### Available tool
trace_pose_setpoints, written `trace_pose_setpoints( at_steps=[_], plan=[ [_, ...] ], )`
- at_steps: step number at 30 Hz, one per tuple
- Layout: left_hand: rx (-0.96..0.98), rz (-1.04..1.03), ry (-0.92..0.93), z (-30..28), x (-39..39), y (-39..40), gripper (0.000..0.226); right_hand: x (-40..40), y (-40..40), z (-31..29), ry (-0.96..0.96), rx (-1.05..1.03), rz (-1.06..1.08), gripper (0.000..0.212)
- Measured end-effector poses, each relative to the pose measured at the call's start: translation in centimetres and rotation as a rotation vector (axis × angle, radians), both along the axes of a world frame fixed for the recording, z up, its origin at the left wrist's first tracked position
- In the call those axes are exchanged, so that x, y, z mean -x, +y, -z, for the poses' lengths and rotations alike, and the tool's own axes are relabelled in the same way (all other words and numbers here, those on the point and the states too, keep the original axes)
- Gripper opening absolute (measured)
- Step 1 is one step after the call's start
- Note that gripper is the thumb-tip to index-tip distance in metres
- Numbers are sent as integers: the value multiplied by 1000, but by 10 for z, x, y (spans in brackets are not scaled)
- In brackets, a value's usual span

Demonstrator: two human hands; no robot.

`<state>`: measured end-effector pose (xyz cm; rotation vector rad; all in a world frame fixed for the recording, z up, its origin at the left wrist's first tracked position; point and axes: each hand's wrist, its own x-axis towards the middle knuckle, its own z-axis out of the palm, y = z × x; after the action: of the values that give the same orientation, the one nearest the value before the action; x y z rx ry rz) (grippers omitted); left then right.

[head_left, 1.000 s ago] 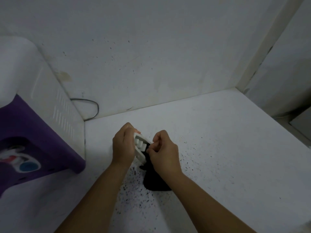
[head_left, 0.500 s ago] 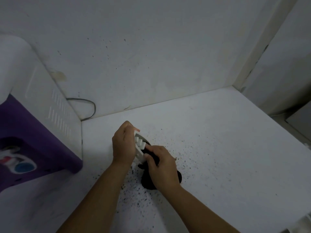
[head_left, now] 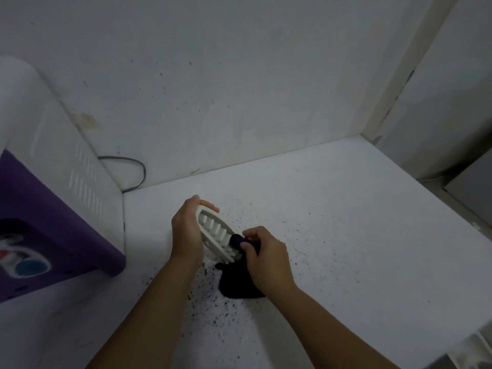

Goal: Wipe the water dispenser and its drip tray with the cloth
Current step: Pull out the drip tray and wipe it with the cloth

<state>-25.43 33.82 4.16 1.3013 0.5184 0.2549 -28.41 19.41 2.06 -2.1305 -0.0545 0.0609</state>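
1. White and faintly grey, the bench (head_left: pixel 332 235) fills the lower half of the view, its top scattered with small dark specks that lie thickest around and below the two hands.
2. Behind it rises a pale wall (head_left: pixel 239 89), marked with scattered dark dots and a brownish stain (head_left: pixel 86 119) near its left side.
3. At the right, the wall meets a cream vertical corner strip (head_left: pixel 399 83), and beyond that stands another pale surface in shadow.
4. The water dispenser (head_left: pixel 53 169) stands at the left edge on the bench, white on its side with rows of vent slots, purple on its front, with a blue and a red tap partly in view.
5. A grey cable (head_left: pixel 133 166) loops along the foot of the wall just behind the dispenser.
6. The left hand (head_left: pixel 186 235) grips the white drip tray (head_left: pixel 213 233), held tilted on edge above the bench so its ribbed inside faces right.
7. The right hand (head_left: pixel 266 257) is curled round the dark cloth (head_left: pixel 237 283), pinching a fold of it against the lower end of the tray.
8. The rest of the cloth hangs down from that hand and bunches on the bench just below the tray.
9. Both forearms reach in from the bottom edge, bare.
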Motion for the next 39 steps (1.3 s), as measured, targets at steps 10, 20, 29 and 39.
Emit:
trace_pose_setpoints(
  at_steps=[10,20,29,39],
  plan=[
    [93,-53,45,0,0,5,33,1,22,9,-64,55,-110,14],
    [-28,-17,6,0,-7,-8,26,-2,10,15,-264,162,-172,21],
    [34,-141,-124,6,-4,-24,50,2,3,19,-198,57,-161,19],
    [301,-79,-140,-13,0,5,69,5,-17,43,90,-282,222,24]
  ],
)
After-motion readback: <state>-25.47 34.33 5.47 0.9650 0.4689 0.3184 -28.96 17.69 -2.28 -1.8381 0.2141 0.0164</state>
